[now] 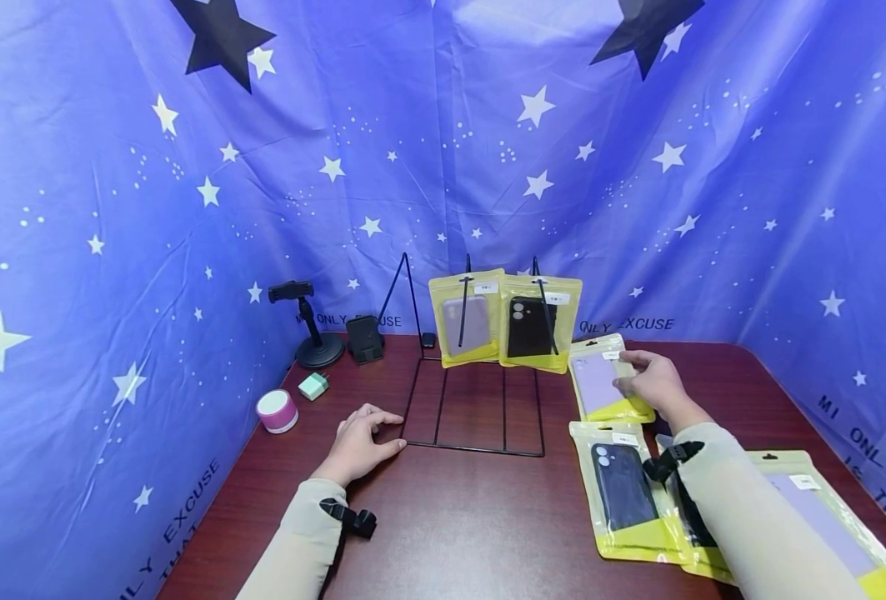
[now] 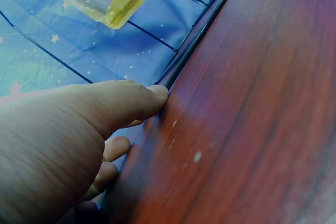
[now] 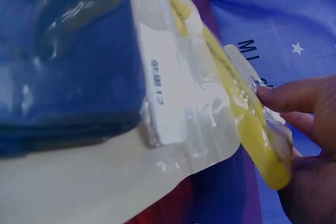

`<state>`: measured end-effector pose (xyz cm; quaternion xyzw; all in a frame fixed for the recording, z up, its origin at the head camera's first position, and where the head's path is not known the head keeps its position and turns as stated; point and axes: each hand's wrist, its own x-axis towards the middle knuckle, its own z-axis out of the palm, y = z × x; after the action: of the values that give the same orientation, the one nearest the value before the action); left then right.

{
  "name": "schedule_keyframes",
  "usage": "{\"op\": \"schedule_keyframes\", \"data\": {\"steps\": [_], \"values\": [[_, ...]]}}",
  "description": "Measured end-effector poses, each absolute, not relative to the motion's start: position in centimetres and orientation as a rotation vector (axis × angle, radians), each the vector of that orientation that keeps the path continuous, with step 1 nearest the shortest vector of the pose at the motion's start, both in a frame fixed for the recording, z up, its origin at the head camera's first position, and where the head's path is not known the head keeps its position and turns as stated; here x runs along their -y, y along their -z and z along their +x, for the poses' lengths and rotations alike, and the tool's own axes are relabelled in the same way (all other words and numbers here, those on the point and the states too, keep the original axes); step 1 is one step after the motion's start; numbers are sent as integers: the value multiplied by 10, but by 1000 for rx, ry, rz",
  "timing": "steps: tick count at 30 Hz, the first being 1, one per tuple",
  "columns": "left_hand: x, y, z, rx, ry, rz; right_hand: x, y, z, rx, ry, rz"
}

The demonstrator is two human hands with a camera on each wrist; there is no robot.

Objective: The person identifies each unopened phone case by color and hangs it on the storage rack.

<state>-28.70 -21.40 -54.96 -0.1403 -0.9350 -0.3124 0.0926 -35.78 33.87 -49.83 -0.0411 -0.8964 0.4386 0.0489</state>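
Note:
My right hand pinches the right edge of a yellow-and-clear packet with a lilac phone case. In the right wrist view this packet stands tilted, beyond a packet with a dark case. My left hand touches the front left corner of a black wire display rack with thumb and forefinger. The left wrist view has the thumb against the end of the rack's bar; its other fingers are partly hidden. On the rack's prongs hang a lilac case packet and a black case packet.
More packets lie at the right: one with a dark blue case and a large lilac one, partly under the right sleeve. At the left stand a phone holder, a black stand, a mint charger and a pink round speaker.

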Motion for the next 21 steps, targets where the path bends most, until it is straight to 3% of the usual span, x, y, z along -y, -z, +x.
{"op": "schedule_keyframes", "data": {"steps": [21], "values": [[214,548,-285,2763,940,-424,-338,485,-353,2580,-1499,-225]]}}
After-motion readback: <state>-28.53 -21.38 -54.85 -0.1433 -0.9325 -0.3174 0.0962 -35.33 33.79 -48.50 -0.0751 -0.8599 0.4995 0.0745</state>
